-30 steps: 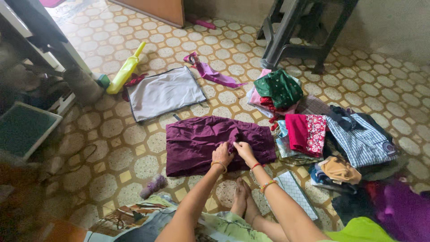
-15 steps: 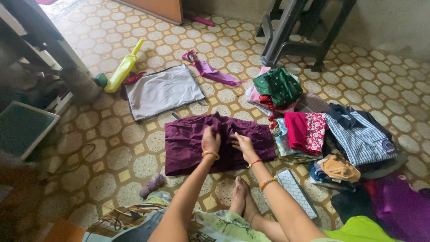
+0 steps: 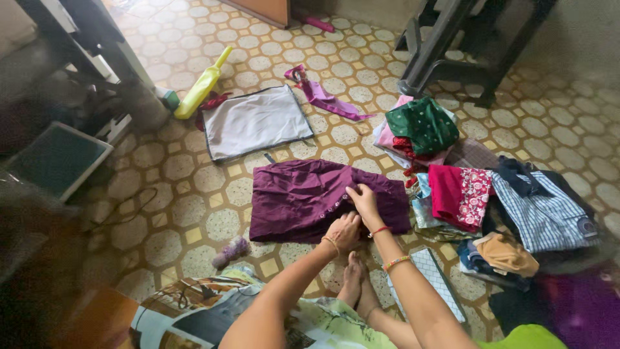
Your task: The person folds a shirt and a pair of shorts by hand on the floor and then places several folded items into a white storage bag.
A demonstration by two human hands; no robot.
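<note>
We draw our left hand (image 3: 343, 230) back beside our right hand (image 3: 363, 200), both now pinching the purple garment's (image 3: 303, 197) near edge, so the fold is under way.

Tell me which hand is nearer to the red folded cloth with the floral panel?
Right. The right hand lies on the purple garment, closer to the red folded cloth; the left hand rests lower, farther away.

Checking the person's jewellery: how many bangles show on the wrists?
3. One thin bangle on the left hand's wrist; a red one and a beaded one on the right arm. None seems hidden.
</note>
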